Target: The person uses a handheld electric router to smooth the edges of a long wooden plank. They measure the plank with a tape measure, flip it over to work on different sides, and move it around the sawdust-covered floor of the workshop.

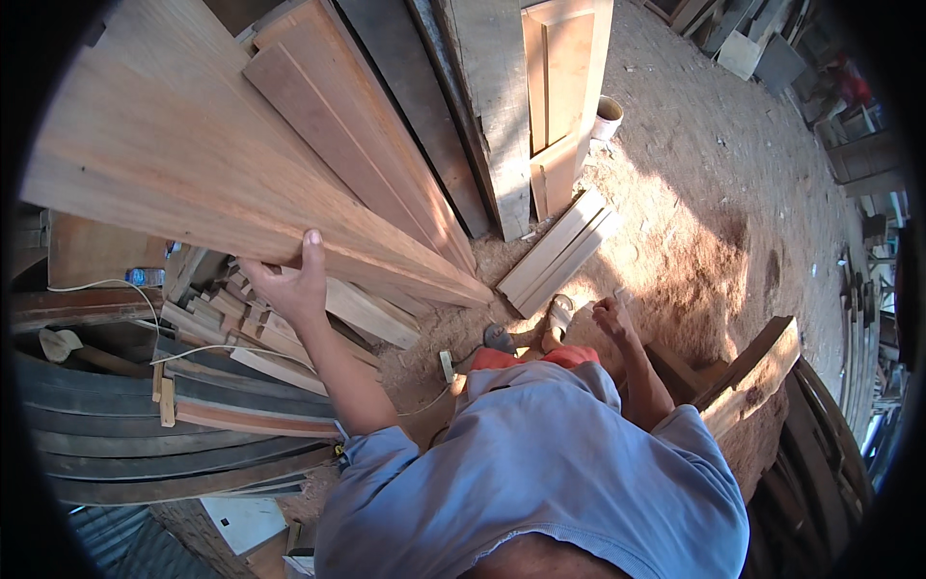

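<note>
My left hand [291, 292] grips the lower edge of a wide, light-brown wooden board [203, 159]. The thumb lies along its face and the fingers go behind the edge, partly hidden. The board leans at a slant, its narrow end low near the ground and its broad end up at the far left. Over the sawdust near my feet, my right hand [615, 318] is held with curled fingers. Something small and pale seems to stick out by its fingertips, too small to name.
More planks [357, 135] and a panelled wooden door [561, 92] stand beyond the board. Grooved timber pieces [558, 253] lie on the sawdust-covered ground [675, 203], near a pale bucket [607, 117]. Offcuts [227, 314], a white cord [217, 348] and curved dark strips [174, 444] lie to the left; a beam [748, 367] is at right.
</note>
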Tool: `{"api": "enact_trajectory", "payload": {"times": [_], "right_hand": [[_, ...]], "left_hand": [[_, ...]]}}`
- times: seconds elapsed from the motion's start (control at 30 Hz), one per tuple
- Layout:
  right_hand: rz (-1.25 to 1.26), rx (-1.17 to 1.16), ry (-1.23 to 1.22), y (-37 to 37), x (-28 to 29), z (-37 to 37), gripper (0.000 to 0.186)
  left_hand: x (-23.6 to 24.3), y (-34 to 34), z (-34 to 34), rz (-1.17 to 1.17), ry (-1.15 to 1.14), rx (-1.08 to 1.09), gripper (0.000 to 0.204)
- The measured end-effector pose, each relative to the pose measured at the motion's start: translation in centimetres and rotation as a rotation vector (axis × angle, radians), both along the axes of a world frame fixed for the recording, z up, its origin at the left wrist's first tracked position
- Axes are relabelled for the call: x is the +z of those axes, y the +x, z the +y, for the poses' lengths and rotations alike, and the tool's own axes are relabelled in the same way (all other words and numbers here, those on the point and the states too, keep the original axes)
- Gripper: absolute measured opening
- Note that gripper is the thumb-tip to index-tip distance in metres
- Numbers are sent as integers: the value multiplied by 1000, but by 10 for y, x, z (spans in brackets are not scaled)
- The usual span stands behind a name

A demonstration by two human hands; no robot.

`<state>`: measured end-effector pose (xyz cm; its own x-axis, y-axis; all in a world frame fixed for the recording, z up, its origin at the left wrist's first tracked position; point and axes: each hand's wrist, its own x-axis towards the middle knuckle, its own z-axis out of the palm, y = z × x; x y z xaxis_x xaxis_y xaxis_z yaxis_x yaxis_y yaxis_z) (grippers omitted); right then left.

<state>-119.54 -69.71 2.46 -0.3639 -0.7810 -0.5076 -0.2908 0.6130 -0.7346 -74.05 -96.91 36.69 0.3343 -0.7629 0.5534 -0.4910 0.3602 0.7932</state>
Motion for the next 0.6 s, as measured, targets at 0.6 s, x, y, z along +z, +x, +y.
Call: {"api": "enact_trajectory", "payload": {"times": [0.6], "right_hand": [[100,86,153,5,-35,-2,29]], "left_hand": [[-67,82,70,508,1,-369,106]]}}
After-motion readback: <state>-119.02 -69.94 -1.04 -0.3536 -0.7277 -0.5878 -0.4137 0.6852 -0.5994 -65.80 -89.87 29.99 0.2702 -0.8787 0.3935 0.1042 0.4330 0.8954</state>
